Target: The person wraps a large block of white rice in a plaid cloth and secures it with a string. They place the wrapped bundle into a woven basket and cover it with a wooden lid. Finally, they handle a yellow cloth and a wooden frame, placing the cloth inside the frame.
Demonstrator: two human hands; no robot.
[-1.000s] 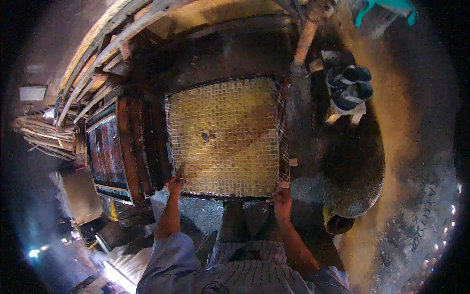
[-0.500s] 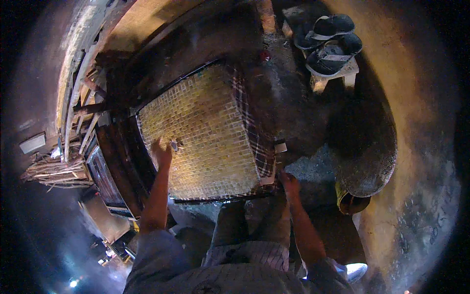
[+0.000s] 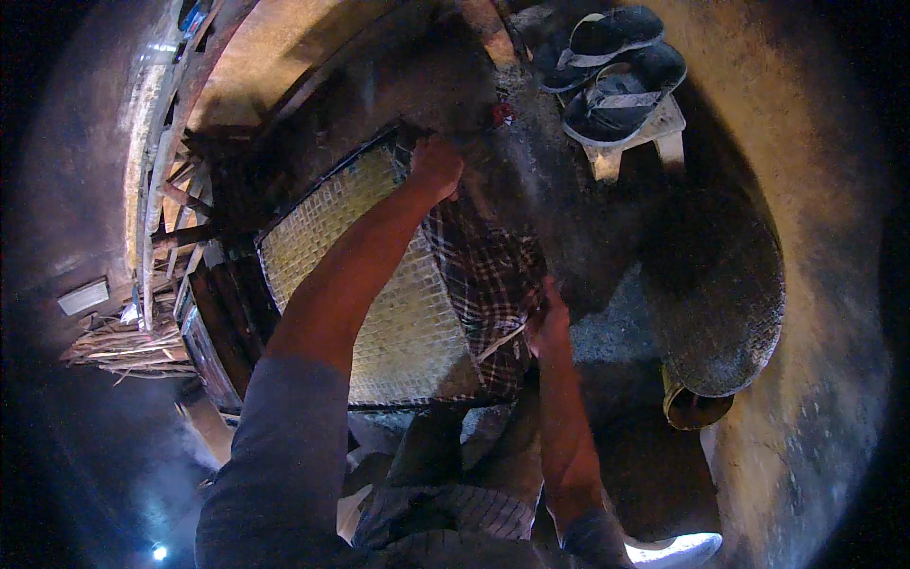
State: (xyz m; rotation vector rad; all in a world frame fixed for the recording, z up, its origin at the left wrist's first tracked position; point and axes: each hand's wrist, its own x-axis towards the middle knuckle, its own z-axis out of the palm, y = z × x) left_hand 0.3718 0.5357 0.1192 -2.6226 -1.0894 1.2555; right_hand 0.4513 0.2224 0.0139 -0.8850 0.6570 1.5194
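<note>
Left hand (image 3: pixel 436 169) has crossed mat (image 3: pixel 408 332) to far corner, clenched on cloth (image 3: pixel 479 275) along right edge; right hand (image 3: pixel 548 322) grasps near end; likely spreading cloth, next calls for even tension

A yellow mat (image 3: pixel 408 327) is lying flat, showing its woven squares. A dark checked cloth (image 3: pixel 485 275) with pale lines is lying wrinkled along its right side, stretching from far to near.
</note>
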